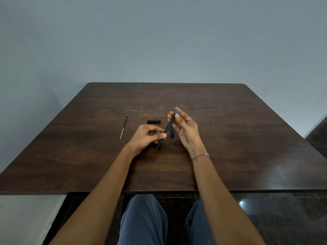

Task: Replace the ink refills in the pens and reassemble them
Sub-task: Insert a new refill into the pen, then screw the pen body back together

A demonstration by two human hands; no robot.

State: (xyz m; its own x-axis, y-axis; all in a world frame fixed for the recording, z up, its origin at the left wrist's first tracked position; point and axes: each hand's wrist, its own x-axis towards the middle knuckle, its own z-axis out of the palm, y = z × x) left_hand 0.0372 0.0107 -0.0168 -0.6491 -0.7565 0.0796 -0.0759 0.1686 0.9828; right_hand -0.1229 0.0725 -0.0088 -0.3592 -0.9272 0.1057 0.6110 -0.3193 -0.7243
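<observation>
Fingers (154, 128) of the left hand (146, 137) are curled, thumb and forefinger pinching the lower half of the black pen barrel (167, 129), just below centre frame. The barrel is held clear of the table (247, 156) and slants up and to the right.

Right hand (186, 131), palm turned inward, fingers loosely bent. Its thumb and fingertips close on a small blue end piece (177, 112) at the barrel's upper end. Cannot tell whether this is a plug or the tail of a refill, nor whether it is fully seated.

Behind the barrel, a short black piece (172, 133) lies on the table, partly hidden by pen and hand. Slightly further up-frame and left, a black cap (153, 121) lies on its side. Well to the left, apart from everything else, a thin refill (123, 127) lies nearly lengthwise.

Judgement: one pen is in mid-assembly; capping is not yet done.

Risks:
- Blue piece is small and held by a fingertip pinch only. Pushed off-axis, it may jam or pop out.
- Left grip sits low on the barrel, so a push from above may tilt or slide it.
- Cap and short piece look round. A brush from either hand may roll them.
- Loose refill could be mistaken for the new one; which it is I cannot tell.
</observation>
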